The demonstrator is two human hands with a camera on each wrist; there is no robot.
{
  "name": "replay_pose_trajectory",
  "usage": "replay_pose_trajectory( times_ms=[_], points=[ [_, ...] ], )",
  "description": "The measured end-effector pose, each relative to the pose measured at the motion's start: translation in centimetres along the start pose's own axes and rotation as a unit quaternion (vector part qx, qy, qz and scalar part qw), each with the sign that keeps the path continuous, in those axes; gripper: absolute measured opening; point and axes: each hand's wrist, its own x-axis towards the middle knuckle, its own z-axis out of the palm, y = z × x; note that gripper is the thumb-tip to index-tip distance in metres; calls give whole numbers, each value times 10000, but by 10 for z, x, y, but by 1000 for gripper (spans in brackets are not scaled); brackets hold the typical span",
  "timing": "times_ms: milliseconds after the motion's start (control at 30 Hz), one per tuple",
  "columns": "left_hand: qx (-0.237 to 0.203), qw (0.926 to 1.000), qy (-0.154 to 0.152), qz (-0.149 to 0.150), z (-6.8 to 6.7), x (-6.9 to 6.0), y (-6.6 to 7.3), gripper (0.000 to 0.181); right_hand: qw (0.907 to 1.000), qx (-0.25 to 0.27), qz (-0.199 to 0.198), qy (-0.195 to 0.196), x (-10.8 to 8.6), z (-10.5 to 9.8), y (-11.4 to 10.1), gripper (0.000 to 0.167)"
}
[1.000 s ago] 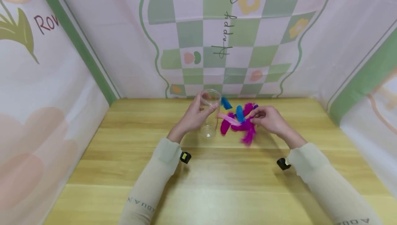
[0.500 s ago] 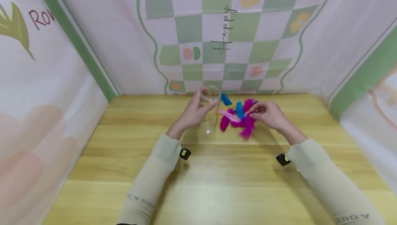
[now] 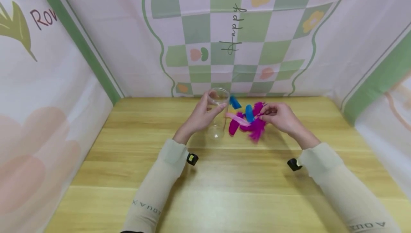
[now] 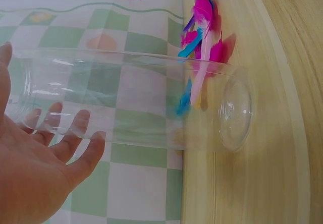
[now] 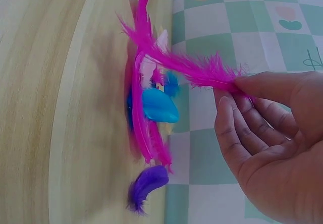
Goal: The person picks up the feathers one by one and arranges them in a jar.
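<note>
Between tightly pinched right fingers [image 5: 229, 133]: fluffy magenta feather [image 5: 197, 71] by one end, gentle squeeze's plenty imo. Left fingers [image 4: 87, 158] curl wide round tall clear plastic cup [image 4: 136, 98]; best upright.

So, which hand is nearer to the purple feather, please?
Right. The right hand is close to the purple feather, pinching a magenta feather; the left hand is farther away, across the feather pile, gripping the clear cup.

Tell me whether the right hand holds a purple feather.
No, the right hand pinches a magenta feather; the purple feather lies on the wooden table.
</note>
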Motion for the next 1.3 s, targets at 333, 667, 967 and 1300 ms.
replay_pose_trajectory(
  times_ms=[333,667,967,1300],
  points=[
    [13,10000,22,-3,0,-1,0,67,9999,-106,-105,62,-1,0,-7,18],
    [17,10000,10,2,0,-1,1,66,9996,-218,-156,116,-1,-3,-17,19],
    [35,10000,-2,-37,0,-1,1,66,9996,-221,-151,119,-2,-3,-20,19],
    [-20,10000,-16,-58,0,0,1,69,9991,-168,-310,229,-2,-3,-23,20]
  ],
)
